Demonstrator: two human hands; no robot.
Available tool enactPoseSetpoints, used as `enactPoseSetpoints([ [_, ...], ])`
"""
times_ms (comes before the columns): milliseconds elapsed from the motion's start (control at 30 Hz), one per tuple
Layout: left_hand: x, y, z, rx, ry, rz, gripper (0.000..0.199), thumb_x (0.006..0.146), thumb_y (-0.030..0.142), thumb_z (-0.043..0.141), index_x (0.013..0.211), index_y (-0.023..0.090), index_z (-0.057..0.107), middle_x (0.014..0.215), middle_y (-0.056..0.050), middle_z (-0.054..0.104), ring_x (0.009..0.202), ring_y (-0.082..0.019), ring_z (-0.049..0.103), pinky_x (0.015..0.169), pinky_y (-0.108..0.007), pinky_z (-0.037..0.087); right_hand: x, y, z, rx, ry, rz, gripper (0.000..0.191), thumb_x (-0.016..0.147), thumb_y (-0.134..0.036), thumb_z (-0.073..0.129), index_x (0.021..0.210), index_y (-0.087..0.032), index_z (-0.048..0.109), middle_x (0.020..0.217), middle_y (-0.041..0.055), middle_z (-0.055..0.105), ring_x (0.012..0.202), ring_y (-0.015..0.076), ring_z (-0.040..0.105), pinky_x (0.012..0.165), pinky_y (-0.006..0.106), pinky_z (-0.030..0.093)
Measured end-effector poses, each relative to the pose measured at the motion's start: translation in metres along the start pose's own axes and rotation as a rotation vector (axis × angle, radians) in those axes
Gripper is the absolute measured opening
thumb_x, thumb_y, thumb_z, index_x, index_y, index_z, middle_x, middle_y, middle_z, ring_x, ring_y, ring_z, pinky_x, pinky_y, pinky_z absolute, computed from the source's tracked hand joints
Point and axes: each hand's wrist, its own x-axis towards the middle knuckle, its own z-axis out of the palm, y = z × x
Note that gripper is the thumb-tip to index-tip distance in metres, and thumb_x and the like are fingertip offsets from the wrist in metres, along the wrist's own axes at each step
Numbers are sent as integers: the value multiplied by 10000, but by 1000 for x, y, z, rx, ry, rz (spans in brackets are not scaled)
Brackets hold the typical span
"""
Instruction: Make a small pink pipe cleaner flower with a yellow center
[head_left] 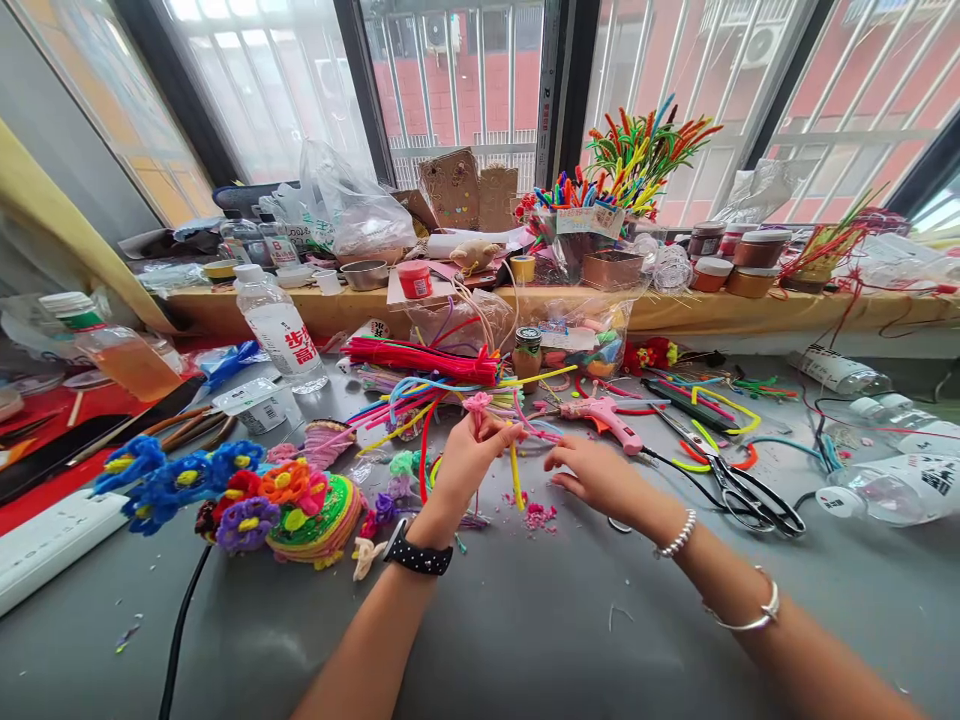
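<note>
One grey table (525,640) spans the view, its near part mostly bare below the hands, open room broken by tiny scraps; a wooden ledge (675,322) under the windows bounds its far side. At least three clear bottles lie along the right; one water bottle (281,335) stands at left, before the ledge. One bundle of red pipe cleaners (420,358) lies crosswise behind the hands. There are two hands. The left hand (469,455) is closed, pinching a flower and a strip between thumb and fingers. The right hand (600,475) is half curled, apart from the left; whether it grips anything, I cannot tell. One pink glue gun (611,418) lies just beyond it. One yellow strip (516,480), its long axis nearly straight, hangs from the left fingertips toward the wearer. One pink flower (478,402) sits above the left hand, its head pointing away toward the ledge.
</note>
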Motion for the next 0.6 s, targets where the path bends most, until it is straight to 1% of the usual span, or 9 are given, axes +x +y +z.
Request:
enactPoseSetpoints([
  [133, 0, 1, 0, 12, -6, 4, 417, 607, 303, 642, 552, 200, 241, 598, 27, 530, 705, -148, 581, 672, -254, 396, 11, -7, 14, 105, 27, -42, 141, 752, -208, 574, 889, -177, 587, 934, 56, 536, 824, 164, 534, 732, 271, 427],
  [267, 0, 2, 1, 16, -9, 11, 397, 621, 289, 631, 555, 199, 250, 585, 34, 529, 687, -145, 587, 670, -254, 400, 15, -8, 25, 173, 22, 4, 99, 734, -213, 597, 823, -170, 586, 896, 49, 522, 822, 167, 522, 720, 268, 415],
  [367, -1, 4, 1, 6, -5, 7, 402, 613, 292, 635, 555, 201, 248, 583, 35, 534, 693, -154, 594, 684, -268, 406, 15, -8, 29, 202, 4, 27, 55, 742, -200, 580, 778, -158, 578, 856, 51, 530, 772, 164, 520, 685, 263, 407],
  [500, -1, 5, 1, -18, 14, -27, 413, 610, 297, 636, 561, 202, 238, 584, 43, 531, 707, -154, 603, 700, -268, 407, 10, -5, 26, 219, 9, 47, 50, 775, -173, 516, 763, -149, 558, 844, 60, 540, 748, 162, 509, 669, 266, 397],
  [600, -1, 5, 1, -31, 25, -14, 404, 616, 288, 633, 568, 202, 241, 559, 58, 492, 740, -162, 607, 683, -255, 398, 3, 1, 13, 287, 2, 31, 93, 804, -200, 477, 741, -155, 529, 799, 32, 542, 722, 133, 495, 661, 234, 395],
])
